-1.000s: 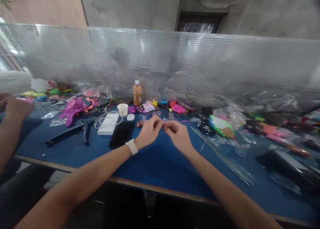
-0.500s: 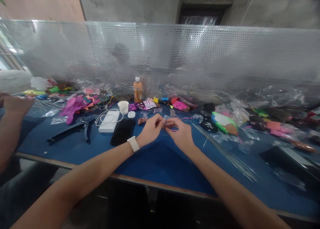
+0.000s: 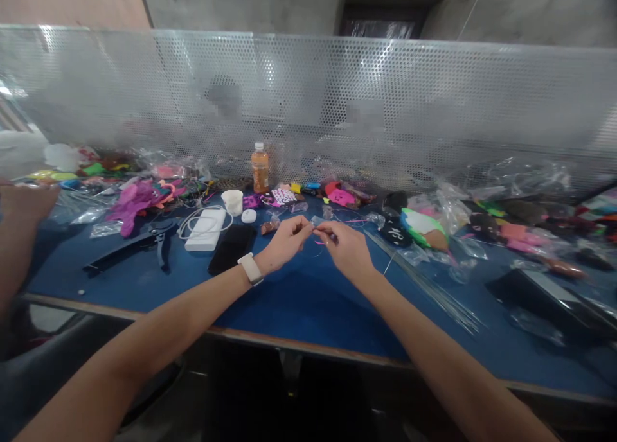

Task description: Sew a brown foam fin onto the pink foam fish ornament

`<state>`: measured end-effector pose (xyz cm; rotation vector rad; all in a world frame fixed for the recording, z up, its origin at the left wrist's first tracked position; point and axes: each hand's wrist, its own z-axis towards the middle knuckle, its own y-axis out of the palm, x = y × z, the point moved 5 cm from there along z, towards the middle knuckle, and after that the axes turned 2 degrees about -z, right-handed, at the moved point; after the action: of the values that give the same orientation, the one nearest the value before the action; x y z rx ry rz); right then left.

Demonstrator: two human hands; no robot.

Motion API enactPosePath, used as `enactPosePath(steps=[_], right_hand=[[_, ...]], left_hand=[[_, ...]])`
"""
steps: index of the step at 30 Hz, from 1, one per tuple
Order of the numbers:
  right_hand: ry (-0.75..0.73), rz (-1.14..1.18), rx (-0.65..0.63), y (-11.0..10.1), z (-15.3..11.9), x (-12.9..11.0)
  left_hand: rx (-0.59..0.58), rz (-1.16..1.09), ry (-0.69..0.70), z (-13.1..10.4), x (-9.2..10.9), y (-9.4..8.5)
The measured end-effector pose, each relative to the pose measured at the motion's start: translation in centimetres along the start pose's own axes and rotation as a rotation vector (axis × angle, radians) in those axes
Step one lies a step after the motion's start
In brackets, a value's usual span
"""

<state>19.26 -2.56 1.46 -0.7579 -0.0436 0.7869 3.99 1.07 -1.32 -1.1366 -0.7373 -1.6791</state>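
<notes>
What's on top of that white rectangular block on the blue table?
A looped thin white cable, reaching past the block. The block's surface directly beneath the cable is covered.

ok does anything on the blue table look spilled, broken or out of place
I see no spill or clear damage. One mild oddity: a tiny white scrap lies alone near the front left edge of the blue tabletop, while most things sit farther back.
</notes>
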Motion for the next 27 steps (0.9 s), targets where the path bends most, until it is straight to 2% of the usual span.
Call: enactPosePath(steps=[3,6,9,13,17,21,24,26,27], right_hand=[[0.161,0.191,-0.019,0.3,0.1,0.6],[0.327,0.425,-0.064,0.9,0.1,1.2],[0.412,0.593,-0.128,1.5,0.1,1.5],[0.518,0.738,-0.186,1.9,0.1,1.9],[0.671,0.942,-0.314,2.6,-0.4,2.0],[0.721,1.017,-0.37,3.2,-0.8,1.4],[0.744,1.026,-0.37,3.0,-0.6,1.1],[0.672,0.908,-0.381,1.9,-0.2,1.4],[0.57,0.758,-0.403,0.9,0.0,1.6]], left_hand=[[-0.002,0.099,0.036,-0.1,0.3,0.0],[0.013,0.264,0.14,-0.3,1.2,-0.1],[0.013,0.358,0.204,-0.5,1.9,0.0],[-0.061,0.447,0.24,-1.0,2.5,0.5],[-0.153,0.575,0.306,-1.4,2.9,1.1],[-0.176,0.666,0.386,-1.6,3.2,1.2],[-0.148,0.61,0.328,-1.3,3.1,0.8],[-0.075,0.542,0.256,-0.9,2.8,0.0],[-0.025,0.515,0.227,-0.7,2.6,-0.5]])
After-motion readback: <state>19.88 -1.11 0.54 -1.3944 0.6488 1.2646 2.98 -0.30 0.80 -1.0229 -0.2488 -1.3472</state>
